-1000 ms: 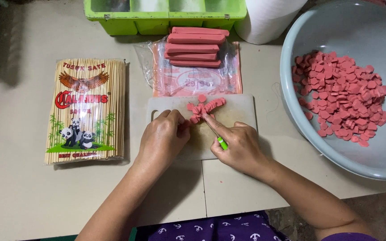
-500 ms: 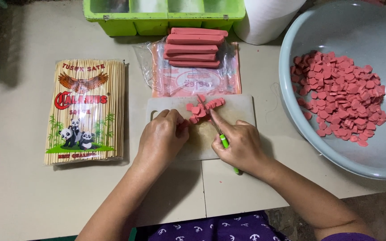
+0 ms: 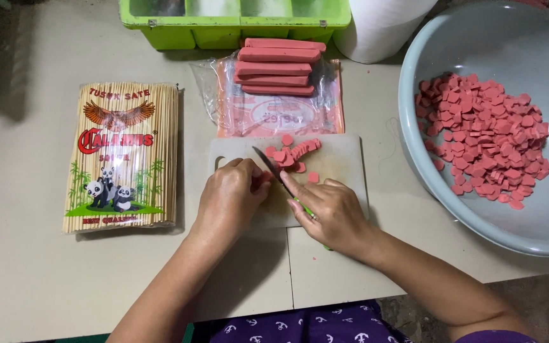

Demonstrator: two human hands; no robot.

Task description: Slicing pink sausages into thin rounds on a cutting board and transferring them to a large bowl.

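Right hand [image 3: 335,213] grips green-handled knife [image 3: 274,173], fingers wrapped tight on handle, blade angled over pale cutting board [image 3: 344,165] at desk [image 3: 27,267] centre. Left hand [image 3: 227,197] pins pink sausage end [image 3: 263,181], fingers curled and pressed together; best kept tucked clear of blade, slices even. Cut rounds [image 3: 293,155] lie just beyond blade.

Whole sausages [image 3: 281,67] stacked on opened clear-pink wrapper [image 3: 274,114] behind board. Flat pack of bamboo skewers [image 3: 122,155], bird and panda artwork, left. Grey basin [image 3: 528,38] of slices, right.
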